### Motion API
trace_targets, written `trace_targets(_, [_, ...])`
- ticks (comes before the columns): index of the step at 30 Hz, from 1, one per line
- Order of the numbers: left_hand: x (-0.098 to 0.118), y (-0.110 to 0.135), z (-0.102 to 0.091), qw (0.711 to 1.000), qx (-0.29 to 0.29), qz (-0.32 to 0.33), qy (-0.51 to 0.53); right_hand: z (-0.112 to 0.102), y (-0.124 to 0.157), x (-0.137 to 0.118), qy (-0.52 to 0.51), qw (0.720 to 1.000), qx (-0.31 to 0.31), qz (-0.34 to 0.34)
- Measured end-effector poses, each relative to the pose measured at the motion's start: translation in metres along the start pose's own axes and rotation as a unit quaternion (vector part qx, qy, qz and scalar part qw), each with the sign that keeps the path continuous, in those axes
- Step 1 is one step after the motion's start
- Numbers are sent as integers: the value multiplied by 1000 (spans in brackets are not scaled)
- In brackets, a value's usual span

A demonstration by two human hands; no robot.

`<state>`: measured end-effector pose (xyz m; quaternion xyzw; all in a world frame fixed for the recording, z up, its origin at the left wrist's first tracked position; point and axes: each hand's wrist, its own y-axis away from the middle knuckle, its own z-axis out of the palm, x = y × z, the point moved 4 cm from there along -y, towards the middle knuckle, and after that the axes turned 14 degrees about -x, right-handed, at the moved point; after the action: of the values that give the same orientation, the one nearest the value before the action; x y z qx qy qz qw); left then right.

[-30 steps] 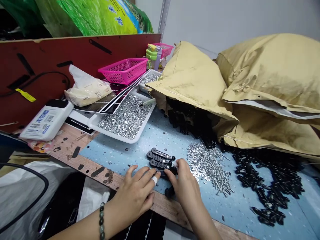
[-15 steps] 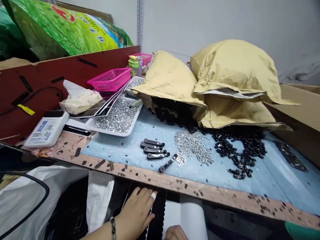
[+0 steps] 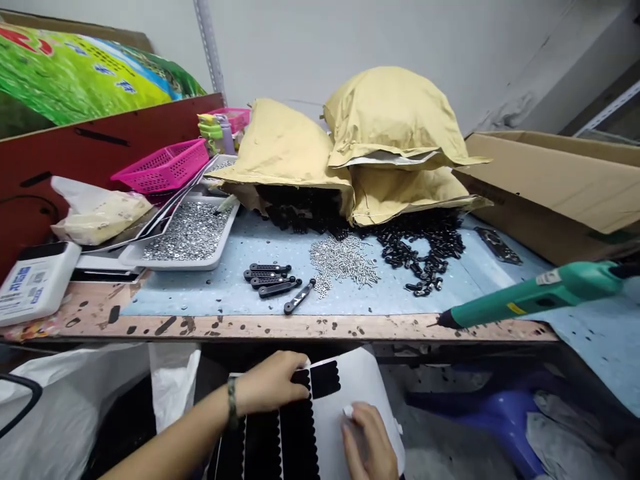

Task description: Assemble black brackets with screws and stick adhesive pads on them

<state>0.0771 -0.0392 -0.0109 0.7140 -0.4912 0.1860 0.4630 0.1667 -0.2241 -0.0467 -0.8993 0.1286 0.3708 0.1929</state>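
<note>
A white backing sheet [image 3: 345, 427] with black scalloped-edge strips [image 3: 295, 440] lies below the table edge. My left hand [image 3: 270, 383], a dark beaded bracelet at its wrist, is on the strips with fingers bent and thumb spread, gripping the sheet near its upper end; its fingertips are partly hidden. A short black strip [image 3: 325, 380] lies beside those fingers. Over the bare white part is my right hand [image 3: 373, 443], slightly blurred, with thumb and index finger apart and a white cover on one fingertip. Nothing shows between its fingers.
Black handle-like parts [image 3: 273, 280], silver pins [image 3: 350, 260] and small black pieces [image 3: 425, 257] lie on the blue-topped table. A green electric screwdriver [image 3: 530, 297] hangs at right. Behind are paper sacks [image 3: 395, 113], a tray of metal bits [image 3: 187, 230] and a cardboard box [image 3: 555, 180].
The view has swung right, bringing the screwdriver into sight. My right hand has come further into view over the sheet. My left hand's fingers have gone from outstretched to bent at the strips.
</note>
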Motion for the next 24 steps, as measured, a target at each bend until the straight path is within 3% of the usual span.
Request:
trace_targets(3, [5, -3, -10, 990, -106, 72, 63, 14, -19, -8, 12, 999, -14, 33])
trace_targets(5, [9, -10, -13, 983, -130, 99, 85, 22, -31, -11, -13, 998, -27, 57])
trace_targets(9, [7, -15, -16, 986, -90, 100, 98, 13, -48, 3, -175, 971, -60, 149])
trace_targets(12, [3, 5, -22, 996, 5, 55, 76, -14, -57, 19, -198, 955, -18, 218])
trace_targets(14, [9, 25, -28, 994, 86, 47, 52, -31, -70, 17, -135, 975, 31, 174])
trace_targets(15, [15, 34, -30, 990, 111, 60, 57, -35, -80, 9, -91, 988, 48, 114])
trace_targets(17, [26, 44, -34, 981, 112, 100, 124, -33, -102, -16, -2, 998, 59, -35])
trace_targets(19, [29, 45, -38, 961, 97, 131, 225, -21, -124, -41, 82, 987, 38, -130])
trace_targets(22, [14, 41, -50, 926, 183, 122, 309, -1, -153, -58, 158, 978, -50, -124])
trace_targets(24, [-2, 44, -57, 915, 261, 88, 294, 7, -167, -60, 148, 975, -125, -106])
